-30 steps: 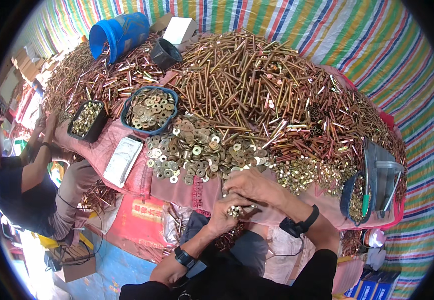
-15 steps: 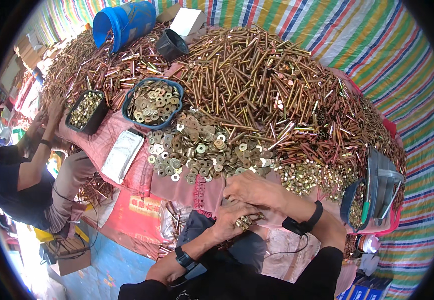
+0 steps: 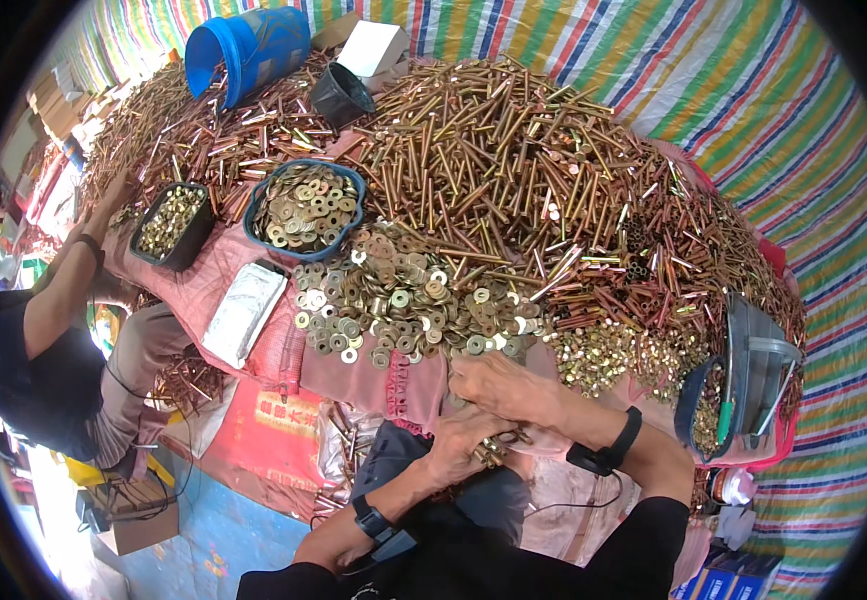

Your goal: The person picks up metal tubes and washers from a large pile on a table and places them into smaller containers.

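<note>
My left hand is closed around a small bunch of brass-coloured bolts, whose ends stick out on its right side; how far they run inside the fist is hidden. Just above it, my right hand is curled with its fingertips bent down over the left hand. Whatever its fingers pinch is hidden from this angle. Both hands are over the near edge of the pink cloth, close below a spread heap of flat washers. To their right lies a heap of small shiny nuts.
A large pile of long bolts fills the far side. A blue tub of washers, a black tub of nuts, a silver packet and a grey bin surround the work area. A co-worker sits at left.
My hands stay nearly in place, with the right one slightly shifted and the bolts in the left tilted a little. The co-worker's arms have reached farther into the pile.
</note>
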Available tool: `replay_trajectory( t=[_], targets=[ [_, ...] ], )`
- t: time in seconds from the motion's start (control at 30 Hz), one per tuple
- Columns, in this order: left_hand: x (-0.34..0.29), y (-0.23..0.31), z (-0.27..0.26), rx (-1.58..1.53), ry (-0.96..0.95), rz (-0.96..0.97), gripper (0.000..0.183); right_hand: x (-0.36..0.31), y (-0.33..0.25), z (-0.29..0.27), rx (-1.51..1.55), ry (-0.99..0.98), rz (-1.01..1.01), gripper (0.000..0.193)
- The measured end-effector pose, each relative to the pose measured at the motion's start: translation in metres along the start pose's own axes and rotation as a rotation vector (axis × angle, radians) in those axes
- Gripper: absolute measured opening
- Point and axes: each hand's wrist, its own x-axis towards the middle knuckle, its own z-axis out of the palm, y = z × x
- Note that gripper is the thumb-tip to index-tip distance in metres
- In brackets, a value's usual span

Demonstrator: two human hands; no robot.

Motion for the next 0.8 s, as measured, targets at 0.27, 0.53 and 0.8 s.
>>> replay_trajectory(
  t=[0.27, 0.53, 0.8],
  targets=[
    [-0.001, -0.013, 0.001, -0.094, 0.173, -0.161, 0.029, -0.042, -0.017, -0.012, 0.826, 0.648, 0.62, 0.02],
    [-0.006, -0.023, 0.005, -0.161, 0.17, -0.196, 0.053, -0.08, -0.065, 0.008, 1.197, 0.873, 0.537, 0.021],
    [-0.007, -0.022, 0.004, -0.23, 0.148, -0.248, 0.057, -0.069, -0.077, -0.004, 0.429, 0.842, 0.421, 0.025]
  ],
)
